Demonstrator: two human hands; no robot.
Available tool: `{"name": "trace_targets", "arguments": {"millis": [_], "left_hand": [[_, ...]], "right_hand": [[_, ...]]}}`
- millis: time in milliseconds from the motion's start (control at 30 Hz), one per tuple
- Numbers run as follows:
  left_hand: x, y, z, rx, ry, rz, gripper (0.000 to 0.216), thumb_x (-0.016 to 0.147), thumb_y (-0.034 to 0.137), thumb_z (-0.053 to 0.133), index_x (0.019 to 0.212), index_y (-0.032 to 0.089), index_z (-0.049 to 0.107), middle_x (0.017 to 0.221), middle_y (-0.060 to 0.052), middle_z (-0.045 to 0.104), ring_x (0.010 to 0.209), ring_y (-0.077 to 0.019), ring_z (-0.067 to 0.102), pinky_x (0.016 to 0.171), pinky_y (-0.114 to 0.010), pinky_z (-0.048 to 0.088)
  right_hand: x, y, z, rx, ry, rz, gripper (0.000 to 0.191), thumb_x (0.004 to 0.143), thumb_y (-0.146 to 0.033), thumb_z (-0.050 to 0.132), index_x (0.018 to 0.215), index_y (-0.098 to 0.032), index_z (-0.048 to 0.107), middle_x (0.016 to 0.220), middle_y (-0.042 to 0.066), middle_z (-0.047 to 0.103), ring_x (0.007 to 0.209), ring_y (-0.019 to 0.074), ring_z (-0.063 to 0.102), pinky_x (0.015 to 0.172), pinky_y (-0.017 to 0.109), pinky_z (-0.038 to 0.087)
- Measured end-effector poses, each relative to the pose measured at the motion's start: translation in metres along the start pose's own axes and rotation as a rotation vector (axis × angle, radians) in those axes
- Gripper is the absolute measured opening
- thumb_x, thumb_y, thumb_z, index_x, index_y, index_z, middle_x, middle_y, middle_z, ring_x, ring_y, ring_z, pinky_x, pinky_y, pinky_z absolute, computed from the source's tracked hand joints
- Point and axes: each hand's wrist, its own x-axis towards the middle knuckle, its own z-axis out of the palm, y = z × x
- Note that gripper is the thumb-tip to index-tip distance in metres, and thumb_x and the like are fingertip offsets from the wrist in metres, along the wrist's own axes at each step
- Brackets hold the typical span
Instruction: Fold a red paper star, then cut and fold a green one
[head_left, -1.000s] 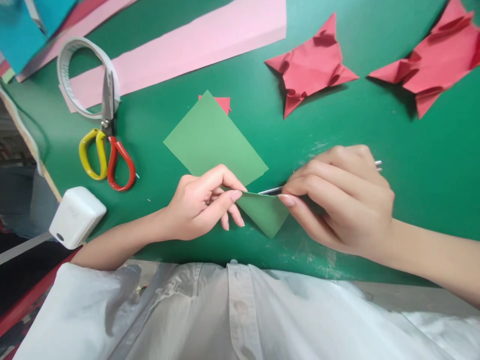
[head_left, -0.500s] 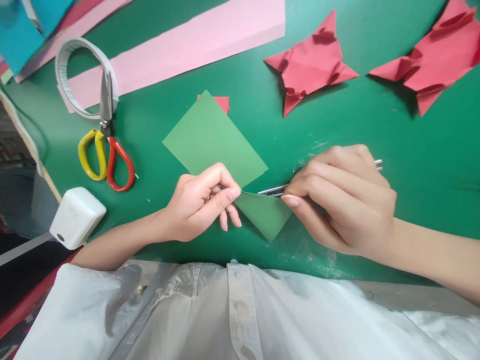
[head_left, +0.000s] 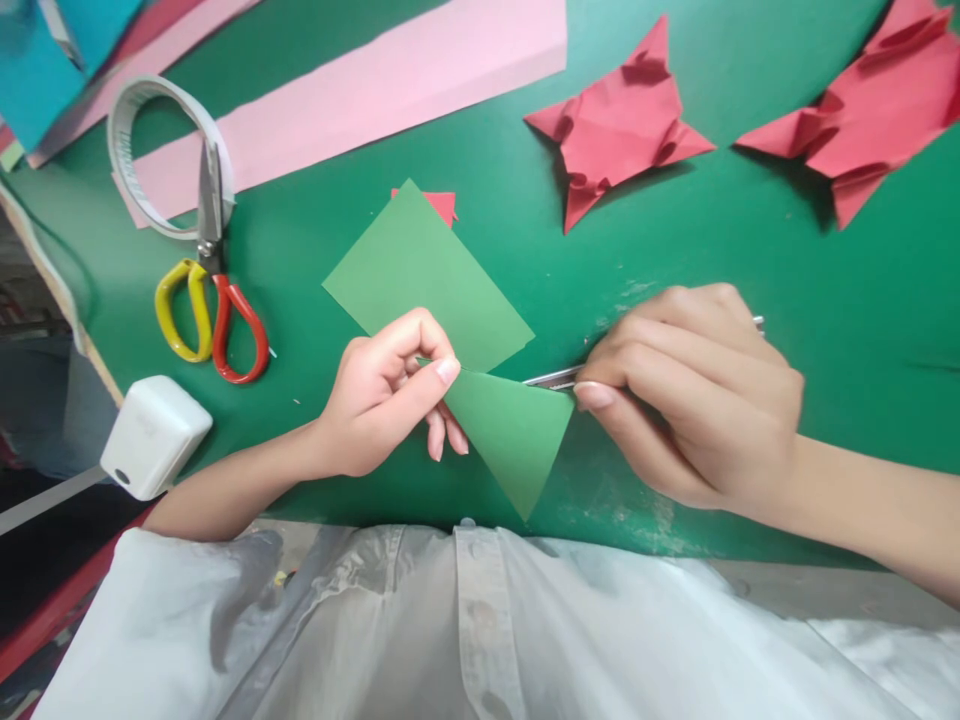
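My left hand pinches the left corner of a folded green paper between thumb and forefinger; its other fingers curl beneath. The paper hangs as a triangle, with its point toward my shirt. My right hand is closed around a slim silver metal tool, whose kind I cannot make out. The tool's front end lies along the paper's top edge, near the right corner, and its back end shows beyond my knuckles. Just above my left hand, a flat green paper sheet lies on the table, partly covering a small red paper piece.
Scissors with yellow and red handles rest against a white tape roll at left. Pink paper strips and blue paper lie behind. Two red folded paper shapes sit at right. A white adapter is by the left edge.
My left hand has moved slightly left and up. The folded green paper has swung so that more of its face shows and its point reaches lower. My right hand has shifted slightly right.
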Motion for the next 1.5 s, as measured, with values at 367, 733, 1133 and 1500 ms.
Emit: {"name": "trace_targets", "arguments": {"millis": [367,733,1133,1500], "left_hand": [[0.002,0.003,-0.002,0.115,0.005,0.063,0.023,0.098,0.034,0.058,0.083,0.020,0.048,0.058,0.006,0.062,0.043,-0.0087,0.062,0.041,-0.017,0.046],[0.005,-0.011,0.001,0.238,-0.112,0.456,0.032,0.088,0.049,0.068,0.089,0.017,0.062,0.083,-0.005,0.073,0.068,-0.0140,0.070,0.059,-0.022,0.056],[0.005,0.011,0.011,0.615,-0.140,0.341,0.032,0.095,0.020,0.055,0.069,0.015,0.073,0.071,0.001,0.073,0.056,-0.0044,0.062,0.055,-0.013,0.045],[0.007,0.013,0.009,0.520,-0.004,0.281,0.029,0.092,0.015,0.060,0.066,0.014,0.074,0.067,0.002,0.073,0.058,-0.0035,0.064,0.057,-0.010,0.048]], "right_hand": [[-0.001,0.000,0.000,0.003,-0.012,-0.028,0.016,0.098,-0.031,0.053,0.090,-0.020,0.062,0.080,0.002,0.070,0.076,0.0177,0.055,0.068,0.037,0.035],[-0.003,-0.013,0.003,0.094,0.066,-0.027,0.009,0.087,-0.017,0.065,0.081,-0.021,0.060,0.068,-0.001,0.067,0.068,0.0148,0.059,0.063,0.033,0.042],[-0.004,-0.017,0.008,0.123,0.006,-0.014,0.014,0.091,-0.017,0.056,0.078,-0.022,0.054,0.069,-0.001,0.064,0.069,0.0151,0.052,0.064,0.034,0.034],[-0.001,0.001,0.002,0.066,0.093,0.043,0.012,0.095,-0.015,0.051,0.085,-0.023,0.047,0.075,0.002,0.060,0.068,0.0156,0.050,0.065,0.037,0.036]]}}
